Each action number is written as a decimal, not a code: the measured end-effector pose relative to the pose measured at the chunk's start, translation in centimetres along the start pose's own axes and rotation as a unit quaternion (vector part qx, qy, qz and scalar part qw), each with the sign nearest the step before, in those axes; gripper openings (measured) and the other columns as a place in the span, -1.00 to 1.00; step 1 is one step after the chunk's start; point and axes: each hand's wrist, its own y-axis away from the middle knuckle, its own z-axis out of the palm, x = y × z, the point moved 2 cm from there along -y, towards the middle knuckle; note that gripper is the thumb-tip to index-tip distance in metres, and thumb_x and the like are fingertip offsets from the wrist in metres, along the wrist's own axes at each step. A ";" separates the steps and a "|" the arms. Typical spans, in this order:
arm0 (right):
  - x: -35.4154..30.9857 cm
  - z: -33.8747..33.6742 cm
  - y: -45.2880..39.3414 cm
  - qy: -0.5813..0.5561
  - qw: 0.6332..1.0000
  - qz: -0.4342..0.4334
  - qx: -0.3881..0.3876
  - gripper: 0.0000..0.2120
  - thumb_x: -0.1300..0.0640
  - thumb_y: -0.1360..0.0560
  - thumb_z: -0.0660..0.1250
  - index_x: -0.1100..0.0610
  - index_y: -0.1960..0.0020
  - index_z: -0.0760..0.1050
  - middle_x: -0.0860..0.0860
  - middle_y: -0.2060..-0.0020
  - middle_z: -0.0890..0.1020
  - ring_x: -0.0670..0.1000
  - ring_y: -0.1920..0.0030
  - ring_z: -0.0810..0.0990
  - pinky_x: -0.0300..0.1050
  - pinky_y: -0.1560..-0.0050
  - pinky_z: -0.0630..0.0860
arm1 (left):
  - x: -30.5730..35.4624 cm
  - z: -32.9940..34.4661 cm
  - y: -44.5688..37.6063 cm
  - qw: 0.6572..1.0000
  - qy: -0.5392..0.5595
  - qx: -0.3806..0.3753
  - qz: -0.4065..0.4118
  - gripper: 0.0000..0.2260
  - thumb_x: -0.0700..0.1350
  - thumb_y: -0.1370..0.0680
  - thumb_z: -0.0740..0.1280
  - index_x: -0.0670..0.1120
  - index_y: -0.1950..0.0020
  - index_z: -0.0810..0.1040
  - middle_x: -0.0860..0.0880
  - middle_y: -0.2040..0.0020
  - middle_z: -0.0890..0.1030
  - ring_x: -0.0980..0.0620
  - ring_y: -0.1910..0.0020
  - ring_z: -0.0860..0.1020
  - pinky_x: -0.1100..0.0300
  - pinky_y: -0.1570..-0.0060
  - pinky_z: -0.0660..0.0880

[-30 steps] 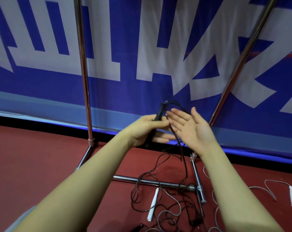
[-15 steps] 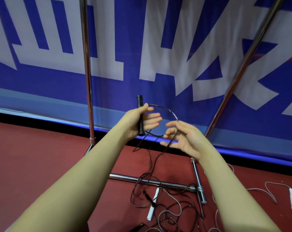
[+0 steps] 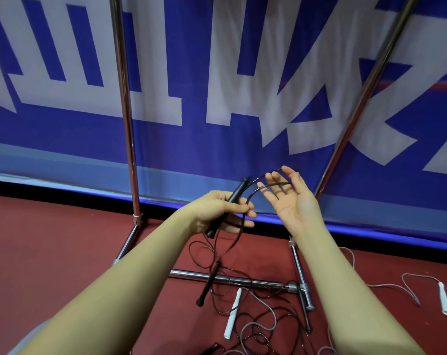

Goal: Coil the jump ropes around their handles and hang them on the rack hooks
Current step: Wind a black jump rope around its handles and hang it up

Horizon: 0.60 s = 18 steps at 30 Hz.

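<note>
Black handle [image 3: 236, 194] in left grip [image 3: 223, 212], cord [image 3: 273, 185] over spread right fingers [image 3: 285, 175]

- The left hand [image 3: 223, 211] grips a jump-rope handle [image 3: 232, 201], tilted, top end pointing up and right.
- The right hand [image 3: 291, 201] is just right of it, palm up, the cord [image 3: 273, 185] looped across its fingers.
- Behind both stands the rack [image 3: 126, 124], its uprights left and right of the hands, against the banner [image 3: 217, 73].
- Below the hands, the second handle [image 3: 209, 283] hangs before the rack's base bar [image 3: 255, 281].
- On the floor [image 3: 51, 252], another rope's handle [image 3: 232, 313] lies in front of the bar; a further handle [image 3: 444, 298] lies well right.
</note>
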 end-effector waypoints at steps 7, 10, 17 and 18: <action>1.2 -0.8 0.7 0.219 0.967 0.128 -0.023 -0.53 -0.15 -0.62 0.05 0.20 -0.06 0.54 0.12 0.02 0.66 0.08 -0.02 0.63 0.05 -0.05 0.56 | 3.2 -0.4 -0.4 0.960 0.232 0.107 0.112 -0.94 -0.25 -0.60 0.26 -0.15 0.02 0.52 -0.10 0.17 0.70 -0.04 0.21 0.70 0.13 0.31 0.63; 2.0 -0.4 1.2 0.314 0.929 0.176 -0.084 -0.57 -0.08 -0.64 0.06 0.20 -0.10 0.56 0.12 0.01 0.68 0.06 -0.05 0.64 0.02 -0.14 0.52 | 4.0 -0.8 -0.5 0.938 0.289 0.129 0.141 -0.95 -0.26 -0.61 0.24 -0.17 0.00 0.49 -0.13 0.19 0.70 -0.05 0.22 0.70 0.12 0.31 0.63; 1.8 0.3 1.5 0.348 0.932 0.058 -0.087 -0.88 0.33 -0.55 0.26 0.19 0.04 0.57 0.03 0.32 0.61 -0.01 0.22 0.61 -0.07 0.18 0.63 | 3.2 -1.8 -0.7 0.942 0.278 0.136 0.127 -0.85 -0.16 -0.65 0.19 -0.19 -0.01 0.50 -0.15 0.17 0.69 -0.04 0.19 0.69 0.12 0.16 0.63; 1.4 0.3 1.3 0.322 0.943 0.041 -0.073 -0.87 0.33 -0.55 0.25 0.20 0.04 0.56 0.03 0.32 0.60 -0.01 0.23 0.61 -0.05 0.19 0.64 | 2.9 -1.9 -0.6 0.953 0.255 0.131 0.103 -0.82 -0.12 -0.66 0.17 -0.18 -0.01 0.51 -0.13 0.16 0.69 -0.03 0.20 0.69 0.12 0.15 0.62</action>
